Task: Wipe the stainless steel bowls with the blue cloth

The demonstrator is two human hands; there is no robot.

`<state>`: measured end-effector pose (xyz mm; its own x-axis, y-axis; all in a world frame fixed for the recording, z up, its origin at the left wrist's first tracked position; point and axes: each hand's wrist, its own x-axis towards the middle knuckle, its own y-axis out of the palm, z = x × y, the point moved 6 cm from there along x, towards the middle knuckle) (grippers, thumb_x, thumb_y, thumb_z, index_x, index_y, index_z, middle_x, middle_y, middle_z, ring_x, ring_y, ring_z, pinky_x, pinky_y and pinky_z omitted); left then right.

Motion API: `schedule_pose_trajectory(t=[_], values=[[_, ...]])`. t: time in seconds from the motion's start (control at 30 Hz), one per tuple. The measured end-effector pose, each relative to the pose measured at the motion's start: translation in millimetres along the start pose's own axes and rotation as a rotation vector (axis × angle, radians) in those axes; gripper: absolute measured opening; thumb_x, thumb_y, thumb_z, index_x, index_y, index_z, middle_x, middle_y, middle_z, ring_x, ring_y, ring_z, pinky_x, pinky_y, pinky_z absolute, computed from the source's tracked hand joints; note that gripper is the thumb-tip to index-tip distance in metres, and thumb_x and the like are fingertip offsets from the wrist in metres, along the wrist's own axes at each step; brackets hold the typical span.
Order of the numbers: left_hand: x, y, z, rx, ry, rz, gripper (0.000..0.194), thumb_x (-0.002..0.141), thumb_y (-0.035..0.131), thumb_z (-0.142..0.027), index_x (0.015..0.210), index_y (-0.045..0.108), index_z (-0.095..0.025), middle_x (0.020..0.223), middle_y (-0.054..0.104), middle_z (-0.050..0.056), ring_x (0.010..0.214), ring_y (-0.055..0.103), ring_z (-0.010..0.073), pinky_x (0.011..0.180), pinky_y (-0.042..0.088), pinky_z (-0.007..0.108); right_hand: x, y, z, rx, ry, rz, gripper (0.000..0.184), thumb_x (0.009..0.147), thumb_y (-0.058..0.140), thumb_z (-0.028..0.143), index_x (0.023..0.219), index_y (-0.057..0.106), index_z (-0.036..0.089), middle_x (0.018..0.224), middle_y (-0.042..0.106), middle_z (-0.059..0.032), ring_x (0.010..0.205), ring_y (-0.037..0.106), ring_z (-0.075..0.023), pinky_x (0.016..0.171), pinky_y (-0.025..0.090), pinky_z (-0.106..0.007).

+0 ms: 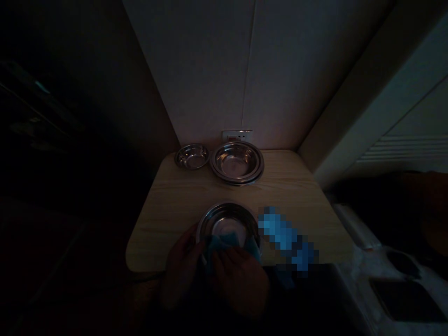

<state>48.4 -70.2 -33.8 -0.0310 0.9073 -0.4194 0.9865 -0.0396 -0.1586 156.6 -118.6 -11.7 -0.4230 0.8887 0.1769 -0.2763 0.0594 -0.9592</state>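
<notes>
In the head view a shiny metal bowl stands near the front edge of the small wooden table. My left hand grips the bowl's left rim, with the thumb on top. A blue cloth lies over the near side of the bowl and down into it. Pressed onto that cloth, my right hand has its fingers bent inside the near rim. Dim light hides most of the fingertips. Just right of the bowl is a pixelated bright blue object whose kind I cannot make out.
At the table's back stand a stack of metal bowls and a smaller metal bowl to its left. Behind them a wall socket is set in the pale wall. A pale surface with dark items lies lower right.
</notes>
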Motion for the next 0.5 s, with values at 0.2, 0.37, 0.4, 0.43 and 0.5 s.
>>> schedule_pose_trajectory(t=[0.2, 0.37, 0.4, 0.43, 0.5], values=[[0, -0.2, -1, 0.048, -0.013, -0.070, 0.060, 0.066, 0.058, -0.047, 0.115, 0.053, -0.013, 0.100, 0.068, 0.010, 0.090, 0.063, 0.0247, 0.080, 0.047, 0.036, 0, -4, -7, -0.020, -0.023, -0.005, 0.032, 0.082, 0.060, 0.037, 0.100, 0.061, 0.010, 0.079, 0.068, -0.0083, 0.072, 0.062, -0.0228, 0.065, 0.049, -0.036], [-16, -6.8, 11, 0.045, -0.052, -0.140, 0.051, 0.065, 0.056, -0.042, 0.107, 0.057, -0.014, 0.112, 0.064, 0.011, 0.105, 0.058, 0.0251, 0.092, 0.042, 0.035, 10, 9, 10, -0.022, 0.047, -0.113, 0.019, 0.080, 0.060, 0.023, 0.095, 0.061, 0.011, 0.074, 0.066, -0.0067, 0.065, 0.060, -0.0213, 0.061, 0.047, -0.035], [-15, -8.1, 9, 0.040, -0.045, -0.133, 0.051, 0.065, 0.056, -0.041, 0.108, 0.057, -0.013, 0.111, 0.064, 0.011, 0.103, 0.058, 0.0248, 0.091, 0.042, 0.034, 10, 9, 11, -0.014, 0.044, -0.119, 0.021, 0.081, 0.060, 0.025, 0.096, 0.061, 0.010, 0.075, 0.066, -0.0068, 0.066, 0.061, -0.0215, 0.061, 0.047, -0.035], [-13, -9.1, 7, 0.037, -0.032, -0.122, 0.052, 0.065, 0.056, -0.041, 0.109, 0.057, -0.013, 0.108, 0.065, 0.011, 0.100, 0.059, 0.0245, 0.088, 0.044, 0.034, 10, 7, 10, -0.003, 0.030, -0.118, 0.023, 0.081, 0.061, 0.028, 0.096, 0.061, 0.011, 0.075, 0.066, -0.0067, 0.067, 0.061, -0.0218, 0.062, 0.047, -0.035], [-5, -11.9, 1, 0.055, -0.018, -0.129, 0.056, 0.064, 0.058, -0.042, 0.112, 0.057, -0.012, 0.098, 0.067, 0.009, 0.091, 0.062, 0.0238, 0.079, 0.047, 0.033, 6, 2, 3, 0.014, -0.009, -0.094, 0.025, 0.079, 0.063, 0.033, 0.091, 0.061, 0.012, 0.073, 0.066, -0.0051, 0.068, 0.061, -0.0216, 0.063, 0.047, -0.035]])
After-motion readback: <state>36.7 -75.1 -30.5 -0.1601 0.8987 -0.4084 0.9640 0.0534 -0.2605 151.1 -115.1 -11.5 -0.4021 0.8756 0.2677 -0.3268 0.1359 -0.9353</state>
